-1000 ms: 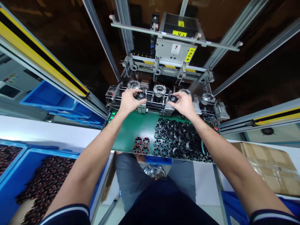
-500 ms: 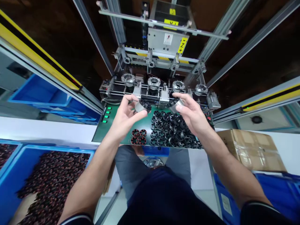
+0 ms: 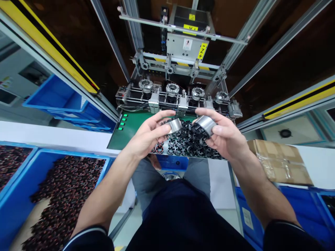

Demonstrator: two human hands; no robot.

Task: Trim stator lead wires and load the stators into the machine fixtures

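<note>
My left hand (image 3: 147, 136) is closed on a metal ring with black plastic teeth (image 3: 175, 126), pinched between thumb and fingers and tilted. In my right hand (image 3: 229, 136) is a silver cylindrical ring with a black plastic insert (image 3: 206, 126); its toothed end faces left and down. The two parts are apart, held over the front of the green work surface (image 3: 114, 140). Beneath and between them lies a pile of black toothed rings (image 3: 183, 144). A few red-and-black rings (image 3: 159, 149) lie by my left wrist, partly hidden.
Beyond my hands stands a machine with several round metal fixtures (image 3: 172, 89). Blue bins (image 3: 42, 164) of dark red-black parts sit at the left. A cardboard box (image 3: 284, 162) stands on the right. Yellow-striped posts (image 3: 52, 45) flank the station.
Both hands have come nearer to me, off the machine's front edge. The held parts have turned, so more of their metal sides shows. The camera view has shifted a little.
</note>
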